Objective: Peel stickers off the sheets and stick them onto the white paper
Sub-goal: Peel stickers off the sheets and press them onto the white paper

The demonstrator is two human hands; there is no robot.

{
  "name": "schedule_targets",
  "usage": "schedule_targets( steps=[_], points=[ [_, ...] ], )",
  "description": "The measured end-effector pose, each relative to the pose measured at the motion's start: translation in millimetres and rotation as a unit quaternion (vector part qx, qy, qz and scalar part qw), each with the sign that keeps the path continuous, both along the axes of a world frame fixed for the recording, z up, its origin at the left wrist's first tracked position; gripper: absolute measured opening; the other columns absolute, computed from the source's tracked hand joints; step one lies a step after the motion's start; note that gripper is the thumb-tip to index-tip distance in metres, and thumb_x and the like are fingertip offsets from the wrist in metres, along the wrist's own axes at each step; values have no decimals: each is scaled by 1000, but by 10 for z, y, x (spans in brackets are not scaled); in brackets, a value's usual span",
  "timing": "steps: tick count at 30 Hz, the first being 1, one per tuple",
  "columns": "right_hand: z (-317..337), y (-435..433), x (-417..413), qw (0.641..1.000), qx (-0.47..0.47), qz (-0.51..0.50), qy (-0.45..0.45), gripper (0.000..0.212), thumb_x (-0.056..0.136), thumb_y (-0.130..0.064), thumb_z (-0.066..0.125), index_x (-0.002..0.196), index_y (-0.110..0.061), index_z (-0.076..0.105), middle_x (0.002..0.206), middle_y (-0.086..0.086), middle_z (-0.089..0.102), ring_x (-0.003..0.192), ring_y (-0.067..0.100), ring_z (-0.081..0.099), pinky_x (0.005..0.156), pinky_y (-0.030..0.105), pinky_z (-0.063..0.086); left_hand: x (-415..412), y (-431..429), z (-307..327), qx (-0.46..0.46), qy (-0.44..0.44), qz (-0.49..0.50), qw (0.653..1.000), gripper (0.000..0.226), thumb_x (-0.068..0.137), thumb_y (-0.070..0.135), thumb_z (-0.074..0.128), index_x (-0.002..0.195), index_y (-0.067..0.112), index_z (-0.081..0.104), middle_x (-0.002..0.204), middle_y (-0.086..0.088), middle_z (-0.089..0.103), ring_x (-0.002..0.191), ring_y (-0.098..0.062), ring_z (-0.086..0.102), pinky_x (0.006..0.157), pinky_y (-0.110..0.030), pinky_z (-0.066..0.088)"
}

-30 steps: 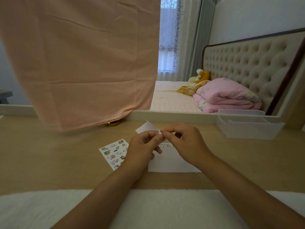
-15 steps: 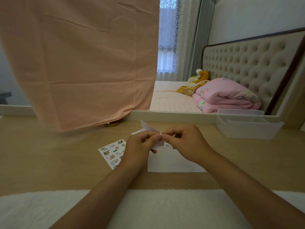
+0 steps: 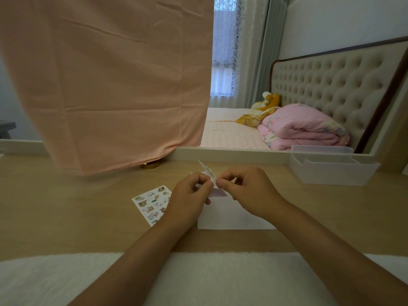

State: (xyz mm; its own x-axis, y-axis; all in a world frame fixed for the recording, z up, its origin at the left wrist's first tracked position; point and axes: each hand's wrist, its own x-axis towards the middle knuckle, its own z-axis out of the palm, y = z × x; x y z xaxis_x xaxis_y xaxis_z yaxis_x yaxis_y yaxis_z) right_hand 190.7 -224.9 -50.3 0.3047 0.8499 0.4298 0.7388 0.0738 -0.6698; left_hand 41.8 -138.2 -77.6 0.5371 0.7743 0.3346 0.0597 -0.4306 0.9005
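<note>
Both hands meet above the far edge of the white paper (image 3: 229, 217), which lies flat on the wooden table. My left hand (image 3: 189, 195) pinches a small sticker sheet (image 3: 207, 171) that is bent upward between the hands. My right hand (image 3: 247, 191) pinches the same sheet at its edge with thumb and forefinger. Whether a sticker has come loose is hidden by the fingers. A second sticker sheet (image 3: 150, 202) with several cartoon animals lies flat on the table to the left of the paper, partly under my left wrist.
A peach cloth (image 3: 106, 85) hangs over the table's far left, with a gold lid (image 3: 150, 165) under its hem. A clear plastic bin (image 3: 331, 168) stands at the far right. White fleece (image 3: 198, 281) covers the near edge. A mirror behind reflects a bed.
The held sticker sheet has tilted more upright between my fingers. Both hands stayed nearly in place over the paper's far edge.
</note>
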Motion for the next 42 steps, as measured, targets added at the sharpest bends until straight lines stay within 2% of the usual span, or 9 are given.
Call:
schedule_targets(
  steps=[6, 14, 18, 26, 29, 32, 36, 39, 42],
  points=[
    [10, 25, -62, 999, 0, -2, 52, 13, 90, -24, 71, 80, -30, 79, 84, -13, 74, 58, 0, 60, 61, 30, 52, -9, -43, 30, -37, -42, 15, 998, 15, 98, 14, 58, 89, 10, 68, 90, 3, 71, 70, -11, 69, 53, -17, 49],
    [20, 31, -90, 995, 12, -26, 95, 11, 93, -22, 68, 88, -26, 78, 85, -11, 74, 58, -1, 60, 59, 24, 50, 33, -164, 77, -175, -94, 34, 979, 11, 95, 22, 65, 94, 28, 75, 91, 17, 74, 77, -7, 73, 55, -21, 50],
    [26, 21, -104, 996, 13, -8, 86, 9, 92, -28, 70, 97, -29, 78, 91, -12, 75, 58, 16, 66, 62, 32, 56, 10, -151, 103, -166, -95, 37, 981, 10, 95, 23, 65, 95, 26, 75, 98, 13, 75, 81, -7, 73, 56, -21, 49],
    [45, 12, -113, 996, 37, -54, 68, 11, 91, -30, 70, 90, -29, 81, 85, -15, 75, 59, 6, 66, 62, 34, 59, 16, -159, 87, -137, -86, 23, 986, 10, 95, 20, 65, 99, 23, 74, 107, 7, 74, 84, -9, 74, 53, -16, 50],
    [27, -1, -111, 997, 45, -66, -19, 13, 93, -32, 67, 95, -29, 80, 88, -16, 73, 62, 6, 63, 61, 31, 56, 32, -167, 117, -183, -112, 3, 977, 10, 96, 23, 64, 103, 20, 71, 105, 1, 75, 84, -14, 75, 57, -26, 53],
    [-9, -13, -91, 979, 78, -66, -177, 12, 94, -30, 66, 94, -26, 77, 89, -15, 70, 65, -9, 52, 59, 14, 42, 39, -194, 142, -227, -119, 0, 967, 18, 93, 39, 65, 106, 28, 71, 96, 5, 77, 83, -12, 75, 62, -29, 53],
    [-58, -7, -86, 963, 107, -71, -237, 6, 90, -26, 72, 88, -21, 75, 88, -9, 71, 65, -8, 43, 59, 10, 35, 52, -176, 122, -249, -103, 38, 962, 8, 95, 33, 66, 100, 33, 72, 91, 11, 77, 74, -8, 71, 61, -25, 48],
    [-56, 12, -112, 976, 94, -76, -182, 8, 90, -25, 71, 87, -20, 75, 87, -12, 71, 64, -8, 49, 56, 8, 35, 56, -148, 121, -253, -100, 63, 960, 7, 93, 27, 69, 92, 32, 73, 91, 11, 76, 56, -9, 56, 55, -23, 43],
    [1, 39, -114, 996, 35, -78, 16, 11, 92, -23, 68, 85, -20, 77, 81, -16, 68, 62, -9, 56, 55, 11, 42, 55, -142, 111, -246, -107, 68, 961, 8, 93, 26, 68, 94, 29, 75, 92, 9, 76, 50, -9, 48, 50, -21, 41]
  ],
)
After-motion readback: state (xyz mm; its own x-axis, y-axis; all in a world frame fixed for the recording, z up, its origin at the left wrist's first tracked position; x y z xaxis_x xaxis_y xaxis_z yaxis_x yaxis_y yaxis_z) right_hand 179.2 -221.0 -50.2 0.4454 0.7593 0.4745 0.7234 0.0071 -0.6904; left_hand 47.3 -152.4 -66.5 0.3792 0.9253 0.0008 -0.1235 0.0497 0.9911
